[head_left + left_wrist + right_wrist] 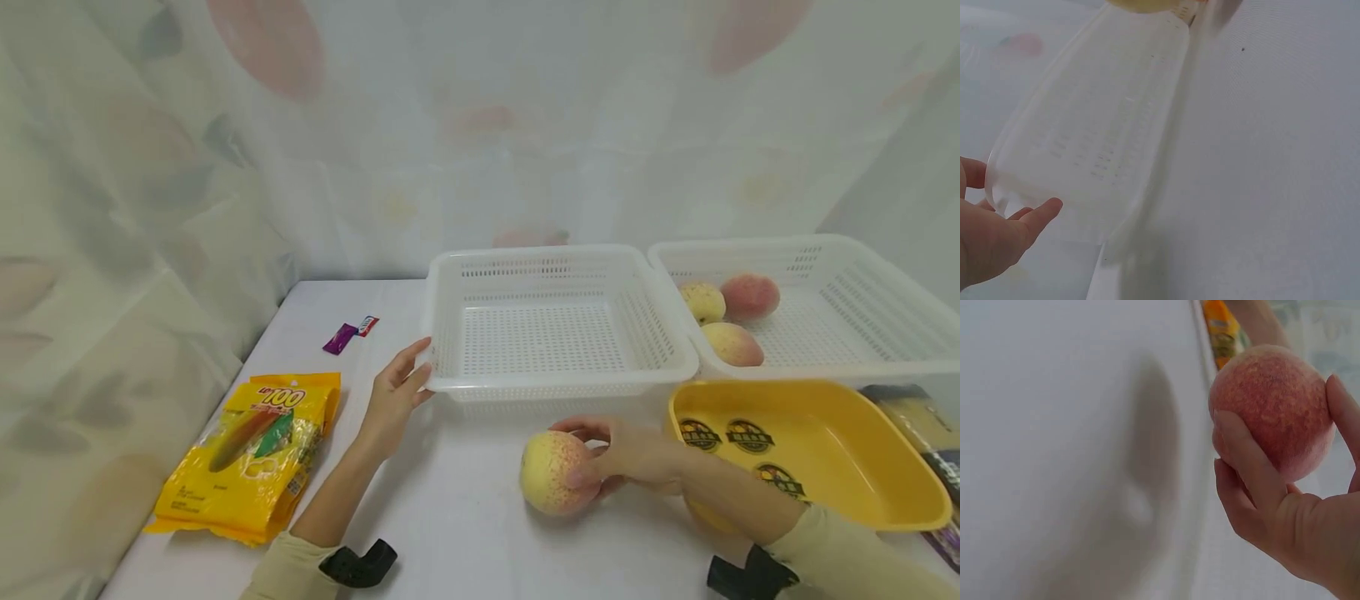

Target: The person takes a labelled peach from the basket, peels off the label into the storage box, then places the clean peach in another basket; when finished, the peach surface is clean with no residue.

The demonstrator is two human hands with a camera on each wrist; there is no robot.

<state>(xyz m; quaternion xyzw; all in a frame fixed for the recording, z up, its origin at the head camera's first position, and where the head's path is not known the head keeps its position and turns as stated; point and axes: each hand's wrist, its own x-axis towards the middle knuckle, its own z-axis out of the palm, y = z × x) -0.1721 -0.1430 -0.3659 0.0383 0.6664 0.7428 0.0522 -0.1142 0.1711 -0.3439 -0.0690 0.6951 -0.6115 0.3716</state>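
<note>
Lying left of the empty basket, a yellow snack bag rests on the white table. The left hand touches that basket's near-left corner with straight, relaxed fingers. Just in front of the basket, the right hand curls round a peach, which sits left of its palm. Right of the basket, a second basket holds 3 peaches, with a yellow tray in front.

Only legible text: "100" in red on the yellow plastic snack bag. Round black logos inside the yellow plastic tub too small to read.
</note>
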